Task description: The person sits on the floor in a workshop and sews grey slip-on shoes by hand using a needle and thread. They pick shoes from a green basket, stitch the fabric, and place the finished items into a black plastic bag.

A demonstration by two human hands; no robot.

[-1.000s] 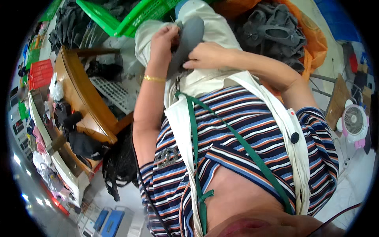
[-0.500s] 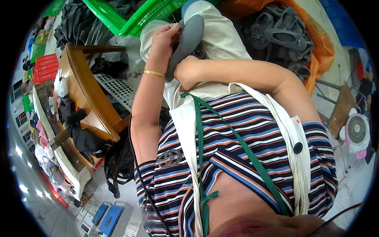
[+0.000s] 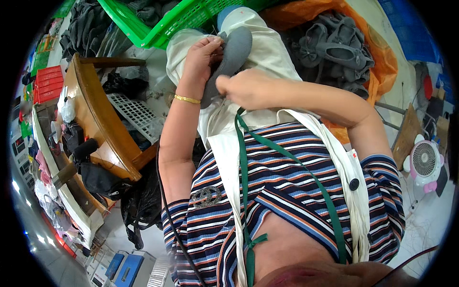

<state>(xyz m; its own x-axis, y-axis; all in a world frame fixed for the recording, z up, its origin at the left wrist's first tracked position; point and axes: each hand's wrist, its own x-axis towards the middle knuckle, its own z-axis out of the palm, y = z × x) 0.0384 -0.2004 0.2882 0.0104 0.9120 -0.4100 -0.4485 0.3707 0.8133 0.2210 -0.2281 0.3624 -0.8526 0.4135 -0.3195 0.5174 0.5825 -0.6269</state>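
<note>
A dark grey fabric shoe (image 3: pixel 236 48), its smooth sole turned up, lies over my lap on the white apron (image 3: pixel 267 43). My left hand (image 3: pixel 202 58), with a gold bracelet at the wrist, is closed on the shoe's left side, thumb and fingers pinching its edge. Close by the shoe's nearer end is my right hand (image 3: pixel 248 89), its fingers curled in and slightly blurred. Whatever those fingers hold is too small to make out. The shoe's opening is turned away from view.
A green plastic crate (image 3: pixel 165 26) with dark grey items stands beyond my knees. To the right, an orange sack (image 3: pixel 382 57) holds several grey shoes (image 3: pixel 342 50). A wooden stool (image 3: pixel 103 119) lies on its side at left; a small fan (image 3: pixel 424 160) stands at right.
My right hand has lifted off the shoe's nearer end and shifted a little to the right. My left hand keeps its hold; the shoe is slightly turned.
</note>
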